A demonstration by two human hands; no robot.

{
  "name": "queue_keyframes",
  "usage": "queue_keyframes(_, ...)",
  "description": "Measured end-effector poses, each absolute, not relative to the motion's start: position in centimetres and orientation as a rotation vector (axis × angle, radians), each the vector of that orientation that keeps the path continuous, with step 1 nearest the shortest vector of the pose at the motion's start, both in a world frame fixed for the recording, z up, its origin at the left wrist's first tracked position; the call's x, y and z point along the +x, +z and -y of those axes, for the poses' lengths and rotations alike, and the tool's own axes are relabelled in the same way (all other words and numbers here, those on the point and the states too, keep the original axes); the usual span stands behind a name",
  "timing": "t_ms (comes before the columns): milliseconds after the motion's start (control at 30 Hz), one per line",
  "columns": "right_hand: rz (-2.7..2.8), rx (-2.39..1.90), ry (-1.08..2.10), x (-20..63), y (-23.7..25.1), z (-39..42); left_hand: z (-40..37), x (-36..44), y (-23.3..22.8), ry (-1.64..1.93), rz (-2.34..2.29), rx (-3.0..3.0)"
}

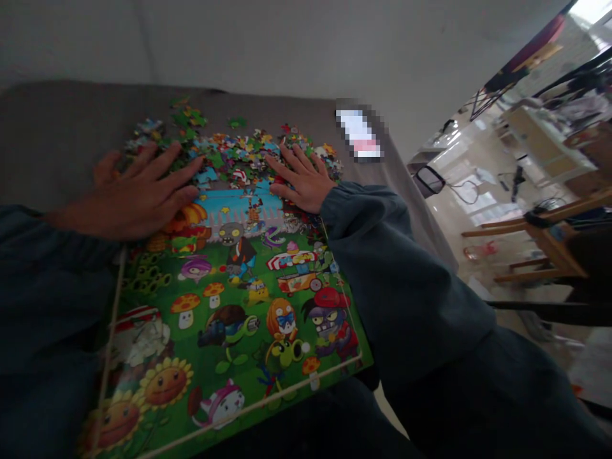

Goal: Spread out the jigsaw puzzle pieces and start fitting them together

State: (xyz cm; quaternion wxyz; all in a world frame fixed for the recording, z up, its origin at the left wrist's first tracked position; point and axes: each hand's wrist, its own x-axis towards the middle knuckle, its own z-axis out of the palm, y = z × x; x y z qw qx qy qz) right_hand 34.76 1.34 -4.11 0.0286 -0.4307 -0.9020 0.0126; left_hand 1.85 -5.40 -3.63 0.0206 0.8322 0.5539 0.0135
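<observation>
Plain pale wall point(287, 44) up top, pretty dim. Grey cloth-covered surface point(57, 140) below it, dropping off at the right edge. Glossy light floor point(459, 210) on the right, bouncing daylight from a bright window point(590, 9) in the far corner. Wooden chair point(545, 242) there, cluttered pale cabinet point(540, 143) behind, dark cables on the floor.

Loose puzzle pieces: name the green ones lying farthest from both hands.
The small green pieces at the heap's far left edge on the grey cloth, beyond the left hand; the rest crowd between it and the right hand.
</observation>
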Motion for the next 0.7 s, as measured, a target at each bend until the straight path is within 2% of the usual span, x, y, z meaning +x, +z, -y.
queue_keyframes(133, 2.774, -1.282, 0.101, 35.1, -3.9, -1.7, 5.6, 2.5, -2.4, 0.047, -1.749, 2.442)
queue_keyframes(233, 2.757, -1.32, 0.164, 34.6, -1.5, 0.0, 6.0, 2.9, -2.0, 0.076, -1.756, 2.446)
queue_keyframes(400, 2.762, -1.088, 0.161, 32.4, 2.8, 10.7, 6.4, 3.3, -1.8, 0.078, -1.838, 2.462)
queue_keyframes(567, 2.956, -0.681, 0.322, 31.3, 0.6, 18.3, 6.2, 3.3, -2.0, 0.076, -1.864, 2.528)
queue_keyframes(700, 2.862, -0.807, 0.242, 31.1, -0.3, 16.4, 6.5, 3.1, -2.6, 0.246, -1.975, 2.577)
